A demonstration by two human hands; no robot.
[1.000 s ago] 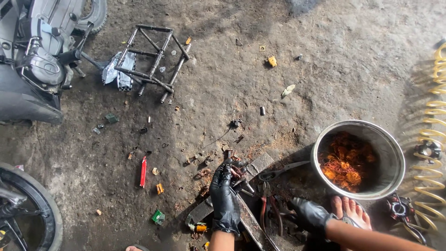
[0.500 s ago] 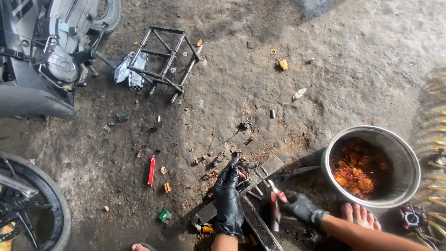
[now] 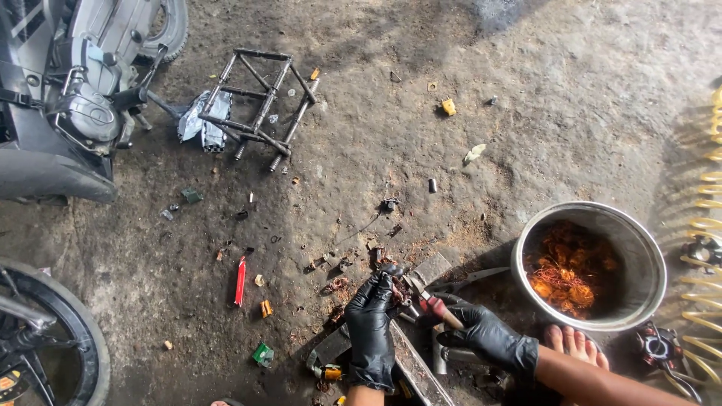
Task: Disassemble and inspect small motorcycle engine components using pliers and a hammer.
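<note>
Both my hands wear black gloves and work low in the view over a dirt floor. My left hand (image 3: 371,325) pinches a small part wound with copper wire (image 3: 396,290) and rests on a long metal bar (image 3: 412,367). My right hand (image 3: 485,336) grips red-handled pliers (image 3: 427,298), whose jaws point at that part. A round metal pot (image 3: 644,256) holding tangled copper wire (image 3: 565,271) stands just right of my hands. A bare foot (image 3: 576,343) shows beside my right forearm.
A motorcycle (image 3: 68,90) is parked at the top left and a wheel (image 3: 53,338) sits at the lower left. A small metal frame stand (image 3: 259,105) lies on its side. A red tool (image 3: 241,280), scraps and a yellow coiled hose (image 3: 711,248) lie around.
The view has shifted slightly, so the floor things sit a bit further right. My right hand has come in towards my left, bringing the pliers to the held part.
</note>
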